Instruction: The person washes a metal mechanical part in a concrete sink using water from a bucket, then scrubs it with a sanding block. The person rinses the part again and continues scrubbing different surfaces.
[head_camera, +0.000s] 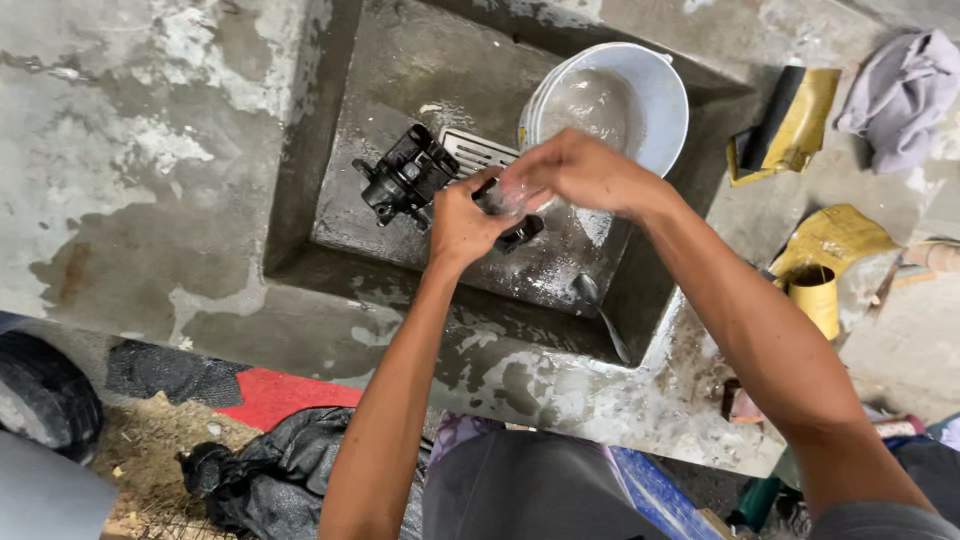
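Over a sunken concrete sink (330, 150), my left hand (462, 222) grips a black metal engine part (405, 180); most of the part sticks out to the left of my fist, and a dark end shows below my fingers. My right hand (578, 172) is closed on a small clear, whitish object that I cannot name, pressed against the part just right of my left hand. Both hands touch each other above the sink's metal drain grate (473, 150).
A white plastic bucket (650, 95) leans in the sink's far right corner. Yellow scraps (795, 125), a yellow cup (815, 295) and a grey rag (900, 90) lie on the concrete at right. Black cloth (265, 470) and a red mat (280, 395) lie below the sink's edge.
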